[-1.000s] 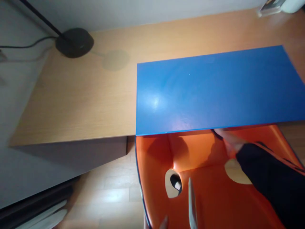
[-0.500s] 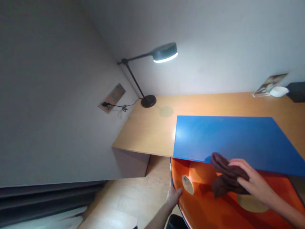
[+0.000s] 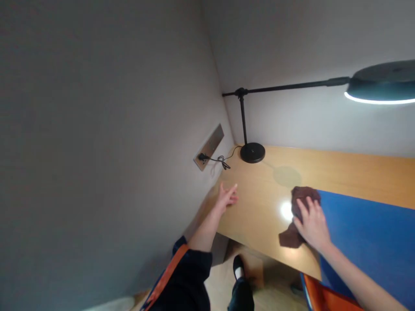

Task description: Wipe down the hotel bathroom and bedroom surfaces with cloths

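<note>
A corner of a room is recorded, with pale walls point(image 3: 97, 129) meeting behind a wooden desk point(image 3: 259, 207). The right hand point(image 3: 313, 224) is placed on a crumpled brown cloth point(image 3: 290, 238), with the fingers point(image 3: 303, 209) spread and bent over the fabric, which is pressed against the desktop. The cloth is located on bare wood, just beside the edge of a blue sheet point(image 3: 366, 242), and a fold of it is seen projecting from under the heel of the hand. A bright lamp reflection is noted on the wood just left of the cloth.

The left hand point(image 3: 227, 197) is open, with the fingers apart and nothing held. It is positioned at the desk's side edge, well apart from the cloth; contact with the wood cannot be confirmed. A dark sleeve point(image 3: 186, 276) with an orange stripe is seen at that forearm.

A desk lamp point(image 3: 381, 88) is mounted on a round black base point(image 3: 252, 152) at the rear corner. A wall plate point(image 3: 210, 147) with a black cable point(image 3: 220, 162) is fitted beside it. An orange chair point(image 3: 324, 300) is visible below the desk's front edge.
</note>
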The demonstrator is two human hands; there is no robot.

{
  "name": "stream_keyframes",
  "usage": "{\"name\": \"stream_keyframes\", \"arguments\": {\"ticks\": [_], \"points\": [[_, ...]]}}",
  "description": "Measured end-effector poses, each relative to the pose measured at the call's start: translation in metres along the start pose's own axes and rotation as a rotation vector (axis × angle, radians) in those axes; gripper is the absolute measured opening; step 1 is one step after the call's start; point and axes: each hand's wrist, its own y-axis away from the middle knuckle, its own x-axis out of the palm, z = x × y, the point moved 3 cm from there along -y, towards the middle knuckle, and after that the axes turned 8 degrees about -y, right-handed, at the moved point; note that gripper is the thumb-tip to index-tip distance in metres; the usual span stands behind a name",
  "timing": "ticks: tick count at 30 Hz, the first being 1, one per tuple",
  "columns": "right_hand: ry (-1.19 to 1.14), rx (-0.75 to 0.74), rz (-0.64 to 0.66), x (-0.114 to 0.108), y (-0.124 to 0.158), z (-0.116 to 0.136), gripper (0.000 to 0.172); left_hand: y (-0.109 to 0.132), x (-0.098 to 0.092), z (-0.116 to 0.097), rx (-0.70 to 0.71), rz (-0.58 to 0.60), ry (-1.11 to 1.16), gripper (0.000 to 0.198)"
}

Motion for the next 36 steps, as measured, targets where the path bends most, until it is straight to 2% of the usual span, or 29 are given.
{"name": "stream_keyframes", "arguments": {"ticks": [1,3,5,6,8,12,14,15,16,17,18,20,22,23,24,25,27,29,31,33,36], "points": [[-0.020,-0.050,0.030,0.019,-0.002,0.042,0.058,-0.031,0.000,-0.022,0.029,-0.013,0.037,0.102],[-0.040,-0.105,0.106,0.049,-0.004,0.108,0.060,-0.075,0.007,-0.055,0.086,-0.018,0.100,0.099],[-0.030,-0.095,0.198,0.071,-0.019,0.150,0.068,-0.100,0.011,-0.076,0.183,-0.042,0.135,0.082],[-0.018,-0.073,0.252,0.079,-0.035,0.165,0.072,-0.106,0.011,-0.083,0.252,-0.063,0.130,0.073],[-0.003,-0.038,0.375,0.096,-0.088,0.186,0.076,-0.112,0.005,-0.087,0.393,-0.093,0.092,0.062],[-0.039,-0.024,0.573,0.140,-0.250,0.219,0.072,-0.112,-0.019,-0.082,0.631,-0.108,-0.127,0.054],[-0.071,0.019,0.607,0.162,-0.315,0.232,0.062,-0.110,-0.028,-0.081,0.736,-0.123,-0.250,0.052],[-0.077,0.051,0.609,0.172,-0.332,0.237,0.058,-0.110,-0.031,-0.082,0.771,-0.124,-0.290,0.052],[-0.087,0.066,0.591,0.179,-0.335,0.240,0.055,-0.111,-0.032,-0.082,0.790,-0.121,-0.320,0.053],[-0.109,0.054,0.551,0.182,-0.325,0.242,0.053,-0.112,-0.032,-0.082,0.789,-0.116,-0.339,0.053],[-0.156,0.003,0.518,0.181,-0.301,0.242,0.052,-0.113,-0.032,-0.081,0.768,-0.113,-0.351,0.054],[-0.347,-0.248,0.497,0.165,-0.227,0.238,0.049,-0.115,-0.032,-0.075,0.690,-0.116,-0.358,0.056],[-0.623,-0.649,0.716,0.135,-0.148,0.225,0.037,-0.114,-0.034,-0.060,0.580,-0.120,-0.303,0.064],[-0.737,-0.742,0.798,0.116,-0.126,0.214,0.027,-0.112,-0.035,-0.049,0.510,-0.115,-0.252,0.070],[-0.813,-0.751,0.829,0.098,-0.120,0.200,0.021,-0.109,-0.036,-0.037,0.433,-0.108,-0.199,0.076],[-0.845,-0.705,0.796,0.083,-0.133,0.186,0.020,-0.104,-0.037,-0.023,0.352,-0.098,-0.157,0.079],[-0.768,-0.532,0.615,0.066,-0.198,0.160,0.031,-0.092,-0.034,0.000,0.214,-0.063,-0.157,0.071],[-0.591,-0.434,0.475,0.067,-0.280,0.137,0.048,-0.078,-0.025,0.014,0.133,0.017,-0.237,0.052],[-0.462,-0.418,0.451,0.083,-0.342,0.113,0.055,-0.066,-0.009,0.017,0.115,0.151,-0.318,0.040],[-0.410,-0.429,0.469,0.098,-0.370,0.083,0.051,-0.057,0.004,0.014,0.126,0.248,-0.362,0.038],[-0.373,-0.311,0.403,0.101,-0.385,0.040,0.039,-0.053,0.012,0.017,0.074,0.251,-0.359,0.037]]}}
